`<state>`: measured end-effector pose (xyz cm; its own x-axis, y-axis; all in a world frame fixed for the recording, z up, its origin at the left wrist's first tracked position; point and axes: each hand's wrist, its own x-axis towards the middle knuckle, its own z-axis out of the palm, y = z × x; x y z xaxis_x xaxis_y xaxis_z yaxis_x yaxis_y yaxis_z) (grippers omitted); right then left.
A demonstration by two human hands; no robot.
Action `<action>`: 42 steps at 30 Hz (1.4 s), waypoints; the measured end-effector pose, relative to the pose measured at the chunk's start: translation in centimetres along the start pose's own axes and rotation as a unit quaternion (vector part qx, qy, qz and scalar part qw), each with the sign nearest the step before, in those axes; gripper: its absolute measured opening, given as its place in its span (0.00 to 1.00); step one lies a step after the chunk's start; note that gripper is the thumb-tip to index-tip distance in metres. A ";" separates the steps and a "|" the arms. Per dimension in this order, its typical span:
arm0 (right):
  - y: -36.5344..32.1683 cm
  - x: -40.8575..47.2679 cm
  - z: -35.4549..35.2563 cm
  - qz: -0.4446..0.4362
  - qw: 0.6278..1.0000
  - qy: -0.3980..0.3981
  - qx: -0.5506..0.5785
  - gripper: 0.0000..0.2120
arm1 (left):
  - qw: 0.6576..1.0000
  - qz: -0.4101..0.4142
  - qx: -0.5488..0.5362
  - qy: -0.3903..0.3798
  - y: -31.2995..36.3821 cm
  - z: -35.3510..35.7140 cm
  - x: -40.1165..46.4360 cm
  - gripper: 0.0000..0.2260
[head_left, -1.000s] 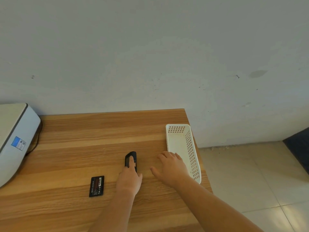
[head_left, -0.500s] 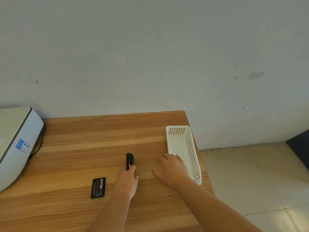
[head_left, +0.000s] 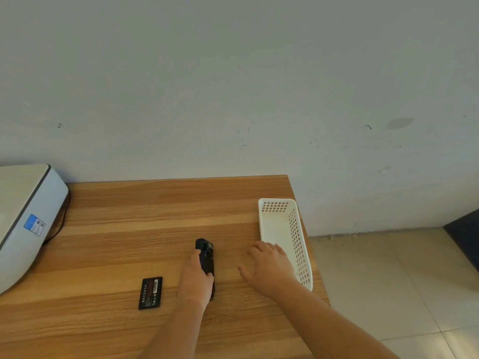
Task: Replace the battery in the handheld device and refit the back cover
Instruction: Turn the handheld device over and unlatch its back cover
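Device (head_left: pixel 205 257) lies on the counter (head_left: pixel 129 229), gripped by the left hand (head_left: pixel 196 278). Right hand (head_left: pixel 268 265) rests flat, fingers spread, beside it; battery (head_left: pixel 150 293) lies left of both hands

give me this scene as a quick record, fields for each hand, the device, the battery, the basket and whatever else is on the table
left hand: gripping the handheld device, thumb on its left edge
right hand: open, palm down, flat on the table beside the basket, holding nothing
handheld device: black, on the table, long axis pointing away from the person
battery: flat black pack, loose on the table, left of the device
basket: white perforated plastic, at the table's right edge, appears empty
table: wood grain
other: white machine at far left
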<state>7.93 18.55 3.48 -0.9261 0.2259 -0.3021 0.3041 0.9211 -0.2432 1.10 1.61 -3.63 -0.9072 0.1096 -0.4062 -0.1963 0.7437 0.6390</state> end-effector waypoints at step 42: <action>-1.5 0.4 0.1 -0.007 1.000 -0.011 -0.002 0.26 | 0.940 0.125 0.317 -0.007 -0.7 -3.4 0.8 0.22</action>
<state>7.17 17.24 3.64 -0.9246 0.2065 -0.3201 0.2908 0.9253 -0.2432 -0.75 -1.10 -2.20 -0.8895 0.3380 -0.3075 0.2870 0.9369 0.1995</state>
